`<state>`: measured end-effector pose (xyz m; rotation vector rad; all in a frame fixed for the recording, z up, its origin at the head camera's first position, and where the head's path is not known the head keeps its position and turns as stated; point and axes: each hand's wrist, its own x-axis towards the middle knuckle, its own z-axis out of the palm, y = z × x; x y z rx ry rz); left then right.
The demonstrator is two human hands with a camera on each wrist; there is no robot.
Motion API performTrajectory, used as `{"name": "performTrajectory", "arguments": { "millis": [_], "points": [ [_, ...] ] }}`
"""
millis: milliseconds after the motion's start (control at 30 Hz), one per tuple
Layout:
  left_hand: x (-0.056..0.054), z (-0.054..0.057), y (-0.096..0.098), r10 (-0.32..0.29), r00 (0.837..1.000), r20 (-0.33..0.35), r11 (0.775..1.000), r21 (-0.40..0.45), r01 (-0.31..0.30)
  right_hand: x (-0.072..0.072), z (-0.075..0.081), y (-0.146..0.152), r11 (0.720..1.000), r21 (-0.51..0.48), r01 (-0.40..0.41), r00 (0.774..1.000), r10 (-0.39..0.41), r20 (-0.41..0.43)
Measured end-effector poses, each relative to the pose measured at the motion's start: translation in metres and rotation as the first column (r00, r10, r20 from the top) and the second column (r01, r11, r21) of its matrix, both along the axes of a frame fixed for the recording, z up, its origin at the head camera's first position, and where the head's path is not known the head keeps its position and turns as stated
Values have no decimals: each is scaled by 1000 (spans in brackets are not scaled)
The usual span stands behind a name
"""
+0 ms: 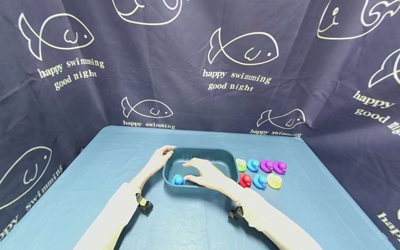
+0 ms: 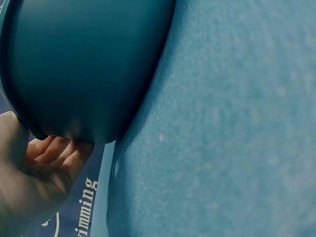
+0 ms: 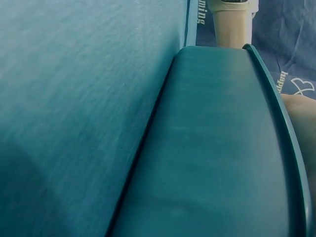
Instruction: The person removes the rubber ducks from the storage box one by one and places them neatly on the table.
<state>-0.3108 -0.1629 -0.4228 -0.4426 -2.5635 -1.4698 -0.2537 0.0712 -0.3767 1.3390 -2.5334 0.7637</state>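
A dark teal plastic bin (image 1: pixel 200 189) stands on the table. At its back left corner my left hand (image 1: pixel 158 160) grips the rim, thumb on the inner side and fingers outside; in the left wrist view the left hand (image 2: pixel 42 180) curls against the bin's end wall (image 2: pixel 89 64). Inside, near the front left corner, sits a blue rubber duck (image 1: pixel 178 180). My right hand (image 1: pixel 204 173) reaches over the front rim into the bin, thumb and fingers spread apart, thumb tip right beside the duck. In the right wrist view the bin's long wall (image 3: pixel 212 143) hides most of that hand.
Right of the bin, rubber ducks stand in two rows: a green duck (image 1: pixel 241 165), a blue duck (image 1: pixel 253 165) and two purple ducks (image 1: pixel 266 166) behind; a red duck (image 1: pixel 245 180), another blue duck (image 1: pixel 259 181) and a yellow duck (image 1: pixel 274 181) in front. A dark fish-print curtain (image 1: pixel 187 80) surrounds the blue-covered table (image 1: pixel 193 222).
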Motion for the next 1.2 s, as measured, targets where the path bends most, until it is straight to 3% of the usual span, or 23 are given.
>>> {"name": "performTrajectory", "arguments": {
  "millis": [300,533,1000,1067,1200],
  "points": [
    [0,0,0,-6,1000,1,1000,-1,6,-6,-2,-12,999,15,-31,999,31,-17],
    [-1,-2,-1,-3,1000,-4,1000,-2,3,-9,-4,-19,997,71,-33,999,30,44],
    [-1,-1,1,-24,1000,-12,1000,17,24,-12,-14,-27,997,69,-32,998,28,47],
    [2,2,2,-20,1000,-11,1000,17,20,-11,-14,-27,997,63,-40,998,36,54],
    [15,18,6,-19,1000,-9,1000,22,19,-12,-15,-27,997,51,-57,995,52,88]
  ]
}}
